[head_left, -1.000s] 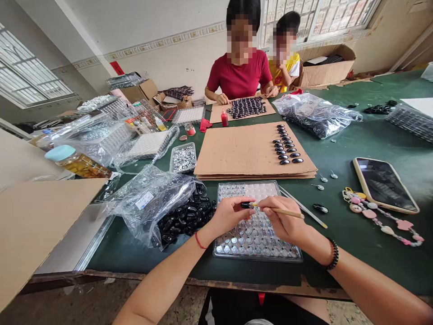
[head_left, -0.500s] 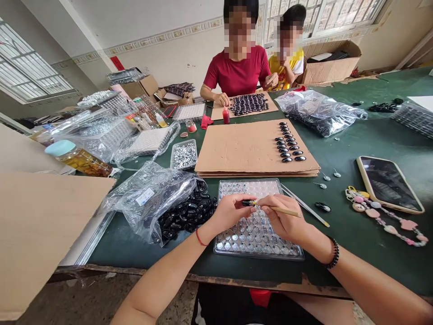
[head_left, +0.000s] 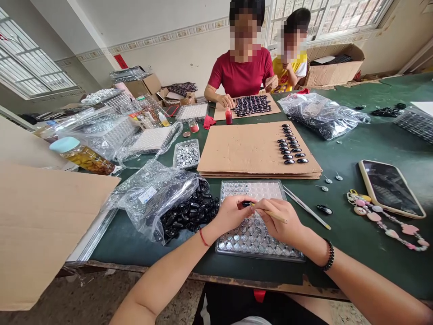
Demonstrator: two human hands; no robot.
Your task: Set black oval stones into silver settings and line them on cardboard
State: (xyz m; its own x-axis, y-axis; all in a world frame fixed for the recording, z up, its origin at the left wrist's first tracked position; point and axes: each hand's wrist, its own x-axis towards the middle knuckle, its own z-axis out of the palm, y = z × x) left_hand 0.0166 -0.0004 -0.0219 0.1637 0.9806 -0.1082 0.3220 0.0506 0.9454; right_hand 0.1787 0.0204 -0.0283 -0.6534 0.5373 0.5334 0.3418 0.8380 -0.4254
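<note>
Black oval bead sits pinched in left hand fingertips, just above the clear blister tray near tabletop's front edge. Right hand has closed grip on thin wooden stick, tip touching the bead. Left of tray: plastic bag w/ black beads; behind tray: cardboard sheet w/ finished beads in rows; right of tray: phone

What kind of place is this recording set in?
Probably a small home workshop for hand assembly: a long green table shared by several people, bags of black oval pieces, clear compartment trays, and cardboard sheets carrying rows of finished pieces.
</note>
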